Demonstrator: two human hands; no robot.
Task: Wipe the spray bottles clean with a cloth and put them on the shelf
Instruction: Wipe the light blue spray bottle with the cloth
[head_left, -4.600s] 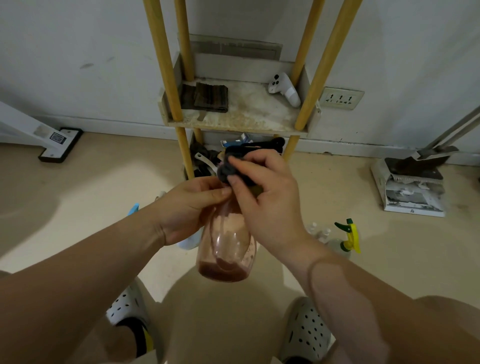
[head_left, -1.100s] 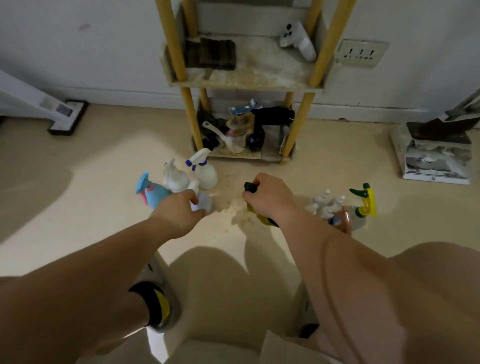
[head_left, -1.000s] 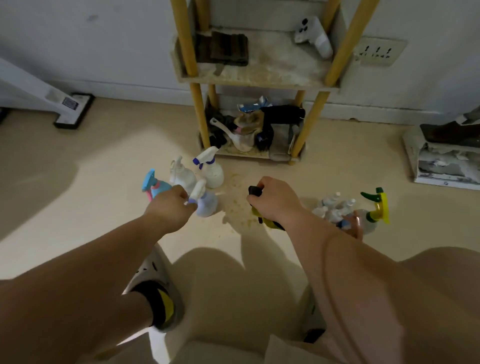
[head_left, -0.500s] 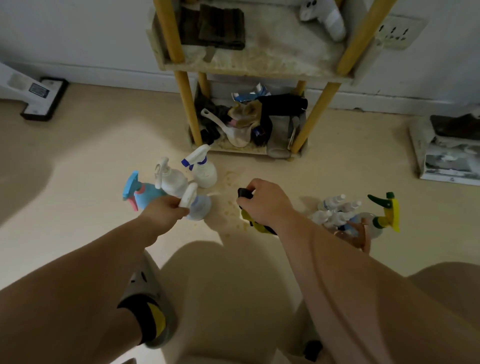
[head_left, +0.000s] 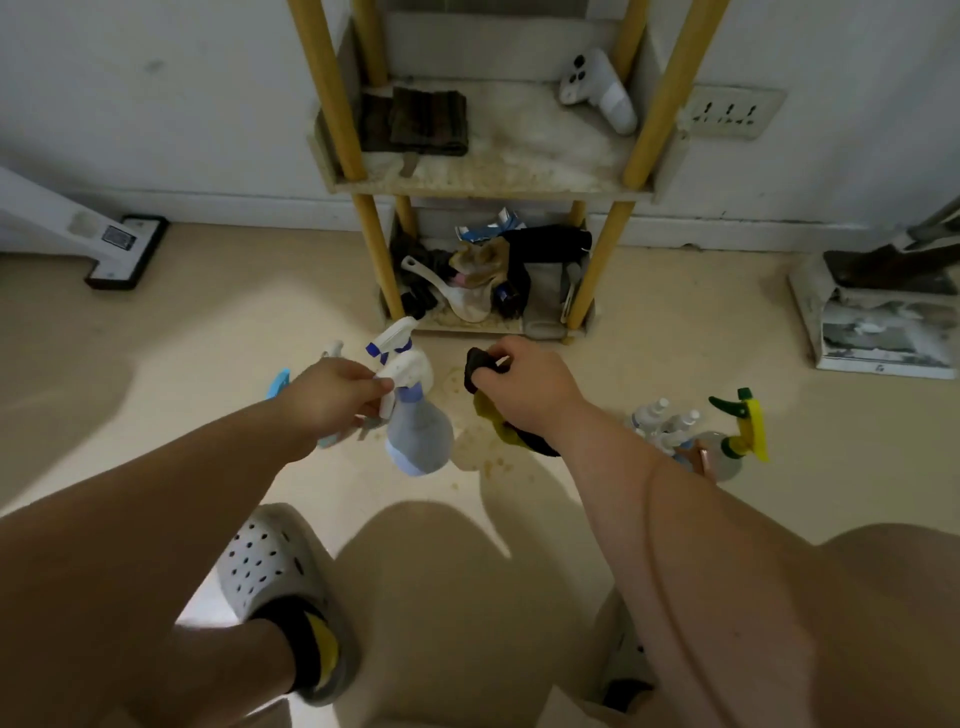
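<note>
A pale blue plastic spray bottle (head_left: 418, 439) is gripped by its white trigger head in the left hand (head_left: 332, 397); a dark crumpled cloth (head_left: 480, 364) is clenched in the right hand (head_left: 530, 387) just beside it.

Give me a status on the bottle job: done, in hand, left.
Done: nothing visible; the shelf holds no spray bottle. In hand: the left hand holds a pale blue bottle by its head, the right hand grips the dark cloth. Left: wiping it, the floor bottles beside the left hand, the cluster by the right arm, and shelving all.
</note>
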